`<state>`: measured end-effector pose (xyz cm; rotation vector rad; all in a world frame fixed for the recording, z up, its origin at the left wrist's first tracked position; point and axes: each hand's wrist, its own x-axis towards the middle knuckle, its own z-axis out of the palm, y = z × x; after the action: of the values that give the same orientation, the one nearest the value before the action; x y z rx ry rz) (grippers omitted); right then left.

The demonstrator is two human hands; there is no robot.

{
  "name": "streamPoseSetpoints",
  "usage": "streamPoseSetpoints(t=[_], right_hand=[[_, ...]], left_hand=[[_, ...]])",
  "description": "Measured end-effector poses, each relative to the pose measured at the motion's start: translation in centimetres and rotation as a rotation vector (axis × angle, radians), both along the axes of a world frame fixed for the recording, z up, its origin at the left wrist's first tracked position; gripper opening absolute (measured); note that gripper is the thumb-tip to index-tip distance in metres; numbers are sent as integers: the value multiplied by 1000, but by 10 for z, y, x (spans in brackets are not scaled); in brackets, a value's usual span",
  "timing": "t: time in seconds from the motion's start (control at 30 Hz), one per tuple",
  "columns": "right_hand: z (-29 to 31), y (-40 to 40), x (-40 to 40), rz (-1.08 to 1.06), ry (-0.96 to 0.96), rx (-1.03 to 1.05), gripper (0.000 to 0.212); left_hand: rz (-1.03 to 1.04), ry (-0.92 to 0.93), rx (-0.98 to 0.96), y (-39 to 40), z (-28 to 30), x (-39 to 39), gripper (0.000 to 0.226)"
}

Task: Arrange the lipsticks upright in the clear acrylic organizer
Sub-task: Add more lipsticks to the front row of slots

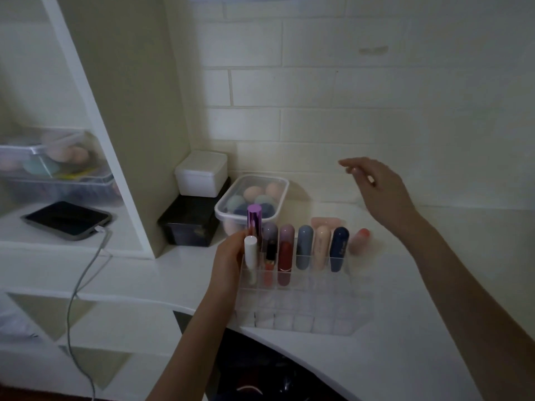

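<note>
The clear acrylic organizer (307,316) stands on the white counter near its curved front edge. Its back row holds several upright lipsticks: a mauve one (270,231), a pink-capped red one (286,253), a grey-blue one (304,247), a beige one (322,247) and a navy one (339,248). At the organizer's left end, my left hand (228,256) curls around a white lipstick (250,251) that stands upright in a slot. Just behind it rises a shiny purple tube (254,217). My right hand (379,186) hovers above the counter with fingers spread, holding nothing. A pink-red lipstick (360,240) lies outside, right of the organizer.
A lidded clear tub of makeup sponges (252,198) sits behind the organizer, next to a white box (201,173) stacked on a black box (188,224). A pale pink item (325,221) lies behind the row. A phone (66,219) with a cable rests on the left shelf.
</note>
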<state>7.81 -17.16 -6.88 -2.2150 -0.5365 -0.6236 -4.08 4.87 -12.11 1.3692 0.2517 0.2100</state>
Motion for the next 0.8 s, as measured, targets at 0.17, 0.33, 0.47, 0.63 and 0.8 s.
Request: streamPoseSetpoints(t=[0.17,0.33,0.47,0.63,0.8], right_hand=[[-74,-22,43,-265,489,-358,50],[-82,-8,36,-186,501,-380,45],[-85,-8,39,-270,300,-324,48],[-87,-26,60,-445,520,-183,47],[-92,-19,59,-383,421,-354,40]], left_hand=[[9,31,-44,0,-1,1,35],[13,-14,21,-2,1,-1,35],[21,-41,40,-4,5,-3,25],[38,-28,28,-3,1,-3,35],[30,-17,-3,-3,1,-1,40]])
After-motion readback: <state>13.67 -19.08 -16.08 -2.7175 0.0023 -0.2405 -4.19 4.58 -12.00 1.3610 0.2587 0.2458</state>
